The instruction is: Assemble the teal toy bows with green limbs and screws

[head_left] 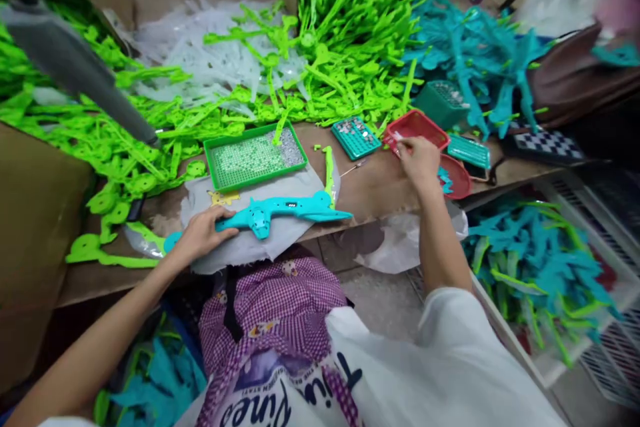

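Nearest the camera: white shirt (395,360) and checked apron (280,290). Step in hand, as judged: picking at the red tray (423,121) with the right hand (420,159) while steadying the blue part (293,207) with the left hand (203,233). Next move, as judged: calls for a sure fingertip pinch at the tray, with the blue part kept still.

Blue part: lying crosswise on the grey cloth (245,253), on the tabletop (367,193); left end under the left hand, right end free, close to a green strip (329,173). Left fingers: closed lightly around the narrow section, thumb on the near side. Right fingers: bent, tips close together at the tray's left side, well apart from the blue part; cannot tell whether pinching anything. Beyond the blue part: green tray (260,177).
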`<action>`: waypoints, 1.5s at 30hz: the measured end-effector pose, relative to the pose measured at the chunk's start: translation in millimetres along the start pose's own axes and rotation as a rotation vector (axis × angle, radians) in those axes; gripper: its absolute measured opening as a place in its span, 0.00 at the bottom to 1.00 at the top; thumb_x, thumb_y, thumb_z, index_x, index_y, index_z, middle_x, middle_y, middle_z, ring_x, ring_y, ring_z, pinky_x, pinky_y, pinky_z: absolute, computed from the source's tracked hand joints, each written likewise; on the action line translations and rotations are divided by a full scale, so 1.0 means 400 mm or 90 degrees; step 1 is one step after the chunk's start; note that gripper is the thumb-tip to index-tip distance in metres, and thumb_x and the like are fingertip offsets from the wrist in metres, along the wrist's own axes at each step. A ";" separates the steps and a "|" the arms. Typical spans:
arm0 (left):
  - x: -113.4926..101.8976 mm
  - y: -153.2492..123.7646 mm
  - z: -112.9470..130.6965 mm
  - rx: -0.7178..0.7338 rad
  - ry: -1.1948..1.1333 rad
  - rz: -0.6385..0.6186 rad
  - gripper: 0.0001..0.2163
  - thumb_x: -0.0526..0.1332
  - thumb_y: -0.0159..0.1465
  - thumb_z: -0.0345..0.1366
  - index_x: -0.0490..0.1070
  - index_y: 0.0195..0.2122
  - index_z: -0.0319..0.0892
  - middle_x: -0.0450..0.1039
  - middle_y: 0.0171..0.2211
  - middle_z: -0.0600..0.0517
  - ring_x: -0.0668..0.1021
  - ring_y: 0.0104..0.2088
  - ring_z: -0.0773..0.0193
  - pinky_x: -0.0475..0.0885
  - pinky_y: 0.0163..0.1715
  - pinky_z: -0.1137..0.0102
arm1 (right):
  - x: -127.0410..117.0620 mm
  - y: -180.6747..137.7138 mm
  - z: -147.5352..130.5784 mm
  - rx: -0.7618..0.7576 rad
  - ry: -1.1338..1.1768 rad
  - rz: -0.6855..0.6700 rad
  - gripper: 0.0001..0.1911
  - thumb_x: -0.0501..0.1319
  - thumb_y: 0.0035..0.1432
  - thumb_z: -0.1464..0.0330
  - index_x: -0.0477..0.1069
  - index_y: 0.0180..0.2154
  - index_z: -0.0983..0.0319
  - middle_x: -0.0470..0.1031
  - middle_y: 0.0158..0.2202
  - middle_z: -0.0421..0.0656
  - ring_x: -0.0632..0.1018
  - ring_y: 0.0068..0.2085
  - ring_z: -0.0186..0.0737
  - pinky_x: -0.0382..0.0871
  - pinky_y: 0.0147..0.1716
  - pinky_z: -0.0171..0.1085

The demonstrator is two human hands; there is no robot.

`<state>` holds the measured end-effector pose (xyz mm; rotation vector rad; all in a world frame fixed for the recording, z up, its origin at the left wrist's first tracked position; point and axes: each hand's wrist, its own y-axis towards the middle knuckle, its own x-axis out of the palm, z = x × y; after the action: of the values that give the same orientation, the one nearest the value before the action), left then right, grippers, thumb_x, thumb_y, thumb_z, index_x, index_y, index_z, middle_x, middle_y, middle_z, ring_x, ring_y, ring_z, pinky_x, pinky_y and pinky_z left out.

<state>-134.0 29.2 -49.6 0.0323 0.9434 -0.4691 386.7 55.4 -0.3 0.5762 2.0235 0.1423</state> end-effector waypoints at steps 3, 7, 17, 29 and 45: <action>0.004 0.003 -0.011 -0.003 -0.015 0.005 0.25 0.65 0.56 0.58 0.77 0.42 0.42 0.81 0.46 0.42 0.81 0.48 0.44 0.75 0.53 0.54 | 0.020 0.004 -0.003 -0.029 0.031 -0.028 0.11 0.60 0.62 0.65 0.80 0.39 0.63 0.83 0.41 0.53 0.80 0.42 0.49 0.72 0.47 0.47; 0.004 0.002 -0.011 -0.008 -0.020 0.011 0.27 0.65 0.55 0.61 0.78 0.43 0.42 0.81 0.47 0.42 0.81 0.49 0.43 0.74 0.55 0.52 | 0.175 0.003 -0.135 -0.192 0.094 -0.185 0.08 0.63 0.62 0.66 0.81 0.40 0.58 0.83 0.41 0.44 0.80 0.44 0.43 0.72 0.47 0.40; 0.004 -0.011 0.003 -0.001 -0.035 0.005 0.22 0.66 0.59 0.54 0.78 0.45 0.42 0.81 0.48 0.44 0.81 0.49 0.47 0.75 0.53 0.55 | 0.379 0.075 -0.217 -0.195 -0.143 -0.312 0.13 0.58 0.66 0.66 0.79 0.45 0.63 0.78 0.49 0.55 0.75 0.51 0.55 0.67 0.48 0.47; 0.004 -0.002 -0.022 0.019 -0.029 0.011 0.27 0.63 0.58 0.62 0.77 0.45 0.43 0.81 0.47 0.43 0.82 0.48 0.47 0.76 0.52 0.54 | 0.024 0.125 0.112 0.092 -0.133 0.087 0.15 0.56 0.64 0.68 0.79 0.45 0.63 0.82 0.47 0.52 0.79 0.48 0.50 0.69 0.50 0.46; 0.000 0.007 -0.020 0.008 -0.036 0.016 0.32 0.62 0.55 0.69 0.77 0.43 0.44 0.82 0.46 0.44 0.82 0.48 0.46 0.76 0.53 0.54 | -0.075 -0.026 0.411 0.231 -0.232 -0.096 0.11 0.63 0.56 0.63 0.80 0.37 0.62 0.81 0.33 0.50 0.78 0.38 0.48 0.70 0.40 0.42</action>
<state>-139.1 33.4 -55.0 0.0426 0.8829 -0.4504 535.4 10.2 -63.1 0.6200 1.7337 -0.4015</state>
